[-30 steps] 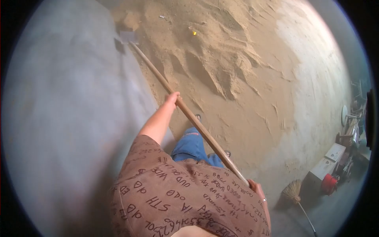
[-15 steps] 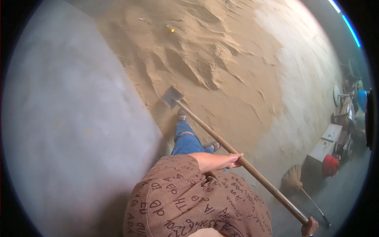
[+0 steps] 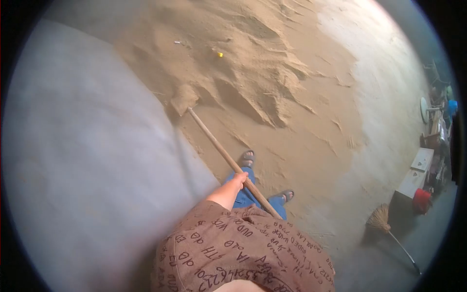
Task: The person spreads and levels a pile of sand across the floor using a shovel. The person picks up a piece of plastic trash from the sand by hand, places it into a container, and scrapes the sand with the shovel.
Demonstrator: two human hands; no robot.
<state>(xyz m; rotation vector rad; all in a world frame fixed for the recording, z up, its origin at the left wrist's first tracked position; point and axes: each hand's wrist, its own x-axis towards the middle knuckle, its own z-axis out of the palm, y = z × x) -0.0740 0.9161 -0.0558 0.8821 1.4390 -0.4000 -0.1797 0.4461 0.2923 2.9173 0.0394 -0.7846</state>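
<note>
My left hand (image 3: 241, 179) is closed round the wooden handle (image 3: 216, 142) of a long shovel, partway along it. The shovel blade (image 3: 184, 100) lies at the near left edge of the sand (image 3: 272, 53) with sand heaped on it, so its metal hardly shows. Below my left hand the handle runs back past my jeans and disappears behind my brown printed shirt (image 3: 243, 243). My right hand is out of sight. Both my feet, in grey sandals (image 3: 248, 158), stand on the thin sandy layer.
A pale, smooth wall (image 3: 107, 131) rises along the left of the sand. A yellow scrap (image 3: 220, 55) and a small white bit (image 3: 177, 42) lie on the sand. At right are a straw broom (image 3: 379, 218), a red bucket (image 3: 422, 201), a white box (image 3: 413, 175) and a fan (image 3: 424, 110).
The shovel has moved forward and left, from beside my foot into the sand's edge, and its blade now carries sand. My left hand moved with it; my right hand has left the view.
</note>
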